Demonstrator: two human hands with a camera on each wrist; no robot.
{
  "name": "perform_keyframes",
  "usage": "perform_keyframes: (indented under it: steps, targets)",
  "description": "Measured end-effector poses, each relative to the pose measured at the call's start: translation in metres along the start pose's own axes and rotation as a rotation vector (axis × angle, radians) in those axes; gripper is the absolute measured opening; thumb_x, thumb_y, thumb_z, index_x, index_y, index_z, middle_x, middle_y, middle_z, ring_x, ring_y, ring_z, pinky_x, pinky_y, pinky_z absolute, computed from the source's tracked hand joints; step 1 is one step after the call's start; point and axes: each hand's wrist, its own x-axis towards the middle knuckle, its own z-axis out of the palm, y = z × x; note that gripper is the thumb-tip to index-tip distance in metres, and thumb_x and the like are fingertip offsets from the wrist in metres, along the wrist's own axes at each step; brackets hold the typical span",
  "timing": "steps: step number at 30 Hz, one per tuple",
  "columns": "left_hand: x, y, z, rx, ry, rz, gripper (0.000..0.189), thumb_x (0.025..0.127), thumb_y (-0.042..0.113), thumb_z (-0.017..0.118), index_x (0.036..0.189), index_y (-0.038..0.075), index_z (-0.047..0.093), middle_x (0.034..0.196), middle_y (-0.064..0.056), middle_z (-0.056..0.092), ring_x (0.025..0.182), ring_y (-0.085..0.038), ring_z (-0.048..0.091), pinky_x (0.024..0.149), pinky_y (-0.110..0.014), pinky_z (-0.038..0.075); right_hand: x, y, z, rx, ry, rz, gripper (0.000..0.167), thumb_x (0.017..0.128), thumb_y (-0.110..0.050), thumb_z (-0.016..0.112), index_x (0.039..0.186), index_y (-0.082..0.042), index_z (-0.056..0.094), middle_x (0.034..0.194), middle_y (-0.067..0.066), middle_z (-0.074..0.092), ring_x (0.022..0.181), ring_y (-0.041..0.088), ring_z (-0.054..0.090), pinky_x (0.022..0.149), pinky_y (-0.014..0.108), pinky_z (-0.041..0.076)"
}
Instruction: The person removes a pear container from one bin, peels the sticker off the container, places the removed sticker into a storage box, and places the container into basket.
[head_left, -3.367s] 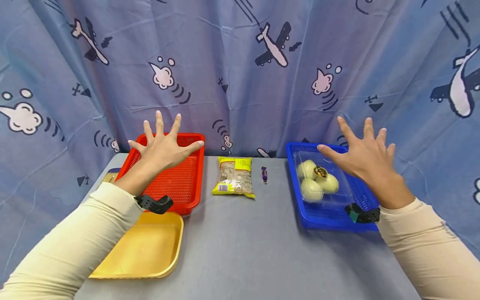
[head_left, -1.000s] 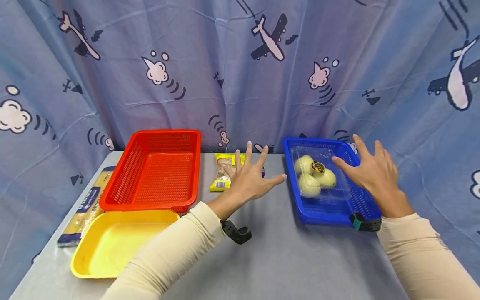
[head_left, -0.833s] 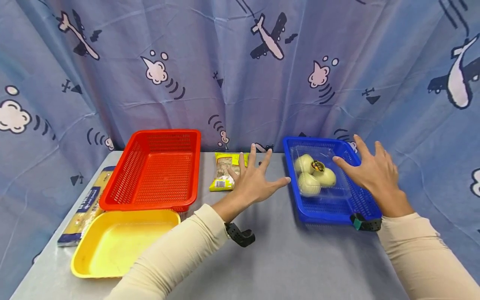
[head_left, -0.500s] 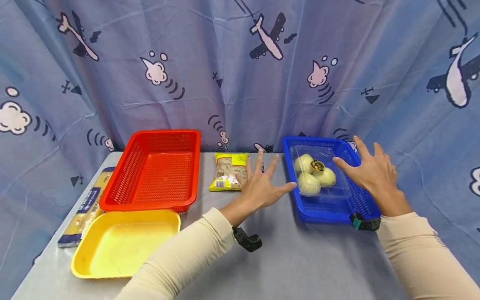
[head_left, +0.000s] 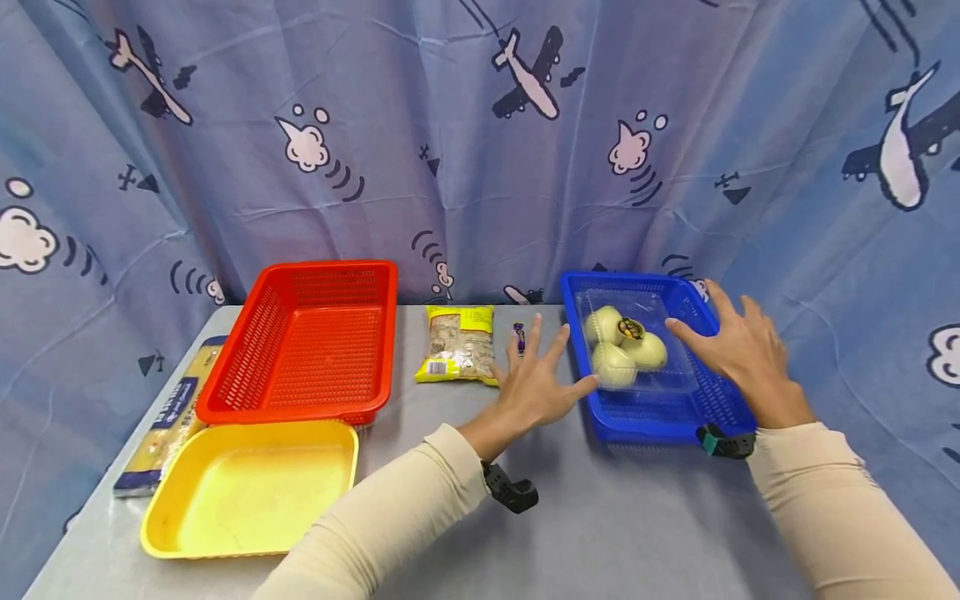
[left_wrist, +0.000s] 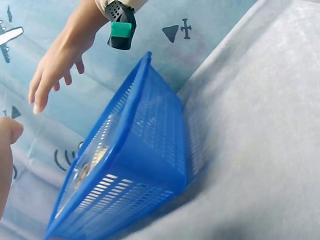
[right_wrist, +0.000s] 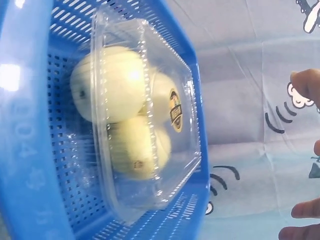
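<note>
A blue basket [head_left: 645, 429] stands at the right of the table. In it lies a clear plastic clamshell box [right_wrist: 175, 165] with three pale round fruits [head_left: 613, 365] and a dark oval sticker. My left hand [head_left: 534, 392] hovers with fingers spread, its thumb tip overlapping the basket's left rim in the head view. Spread over the basket's right side, my right hand [head_left: 750, 358] holds nothing. Beyond the left hand lie a small purple-wrapped candy [head_left: 520, 340] and a yellow-edged clear bag [head_left: 459, 346] of brownish contents.
At the left stand a red basket [head_left: 390, 358] and, nearer, a shallow yellow tray [head_left: 352, 467]. Beside them, along the table's left edge, lies a flat gold and blue package [head_left: 168, 425]. A blue curtain [head_left: 450, 125] with printed airplanes hangs behind the table.
My left hand has travelled from over the red basket rightward past the bag to the blue basket's left rim. The right hand has shifted only slightly, and the candy shows again.
</note>
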Motion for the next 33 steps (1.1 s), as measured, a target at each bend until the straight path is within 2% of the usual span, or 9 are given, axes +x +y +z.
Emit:
perform_keyframes:
  steps: [11,21,26,33]
  targets:
    - [-0.002,0.006,0.025,-0.079,-0.035,0.038,0.082,0.084,0.071,0.051,0.153,0.041,0.02,0.161,0.002,-0.001,0.141,-0.044,0.008,0.095,-0.078,0.009,0.001,0.015,0.015,0.045,-0.056,0.025,0.097,0.086,-0.072,0.046,0.156,-0.023,-0.001,0.144,0.043,0.012,0.121,0.067,0.019,0.084,0.08,0.021]
    - [-0.001,0.01,0.042,-0.062,-0.066,0.029,0.08,0.084,0.073,0.048,0.152,0.043,0.02,0.161,0.003,0.002,0.141,-0.042,0.007,0.097,-0.076,0.011,0.002,0.026,0.021,0.066,-0.093,0.041,0.097,0.087,-0.07,0.046,0.156,-0.023,-0.003,0.144,0.043,0.014,0.121,0.067,0.02,0.082,0.08,0.021]
    - [0.001,0.014,0.05,-0.056,-0.092,0.032,0.08,0.084,0.073,0.047,0.153,0.041,0.022,0.161,0.004,0.002,0.142,-0.041,0.007,0.098,-0.076,0.012,0.004,0.029,0.026,0.071,-0.126,0.033,0.099,0.088,-0.07,0.046,0.156,-0.018,-0.003,0.142,0.044,0.016,0.121,0.067,0.019,0.083,0.08,0.02]
    - [0.003,0.02,0.061,-0.037,-0.122,0.018,0.076,0.084,0.076,0.043,0.151,0.045,0.024,0.161,0.006,0.001,0.142,-0.039,0.008,0.099,-0.074,0.014,0.006,0.033,0.033,0.084,-0.149,0.018,0.099,0.089,-0.069,0.047,0.156,-0.013,0.0,0.144,0.042,0.017,0.123,0.066,0.018,0.084,0.081,0.018]
